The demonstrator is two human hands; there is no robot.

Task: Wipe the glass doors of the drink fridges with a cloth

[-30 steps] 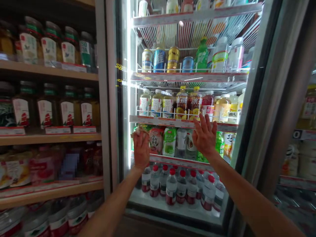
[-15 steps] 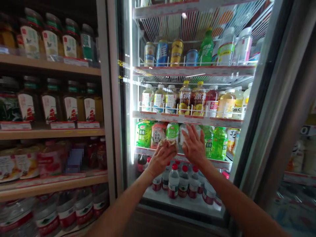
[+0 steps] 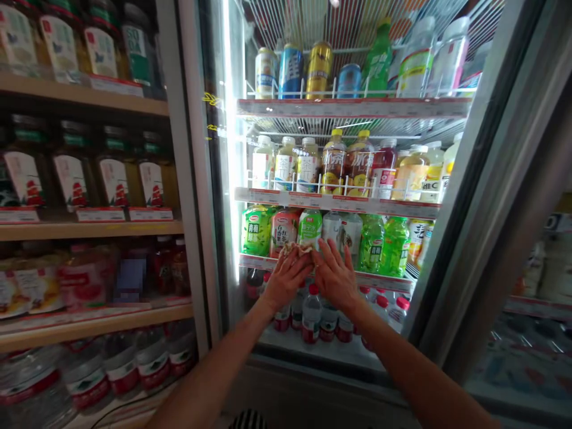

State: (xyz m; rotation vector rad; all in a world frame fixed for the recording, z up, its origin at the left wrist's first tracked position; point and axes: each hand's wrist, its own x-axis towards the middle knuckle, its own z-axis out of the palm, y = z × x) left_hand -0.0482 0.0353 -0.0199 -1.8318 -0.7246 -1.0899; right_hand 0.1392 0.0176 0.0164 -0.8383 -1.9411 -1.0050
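Both my hands are raised in front of an open drinks fridge, at the shelf rail (image 3: 384, 280) under the green and pink bottles. My left hand (image 3: 286, 277) is closed round a crumpled beige cloth (image 3: 295, 248), held against the rail below a pink-label bottle (image 3: 283, 232) and a light green bottle (image 3: 309, 229). My right hand (image 3: 333, 275) lies right beside it, fingers stretched out and flat, holding nothing, in front of a white-label bottle (image 3: 348, 233).
Red-capped water bottles (image 3: 311, 314) fill the fridge's bottom shelf. Tea and juice bottles stand on the shelf above (image 3: 339, 204), cans on the one above that. Wooden shelves (image 3: 89, 229) with jars are at left. The open glass door's frame (image 3: 487, 196) slants at right.
My left hand with the cloth moved right along the rail, then slightly down. My right hand came down from the upper rail and closed in beside it. The view tilted downward.
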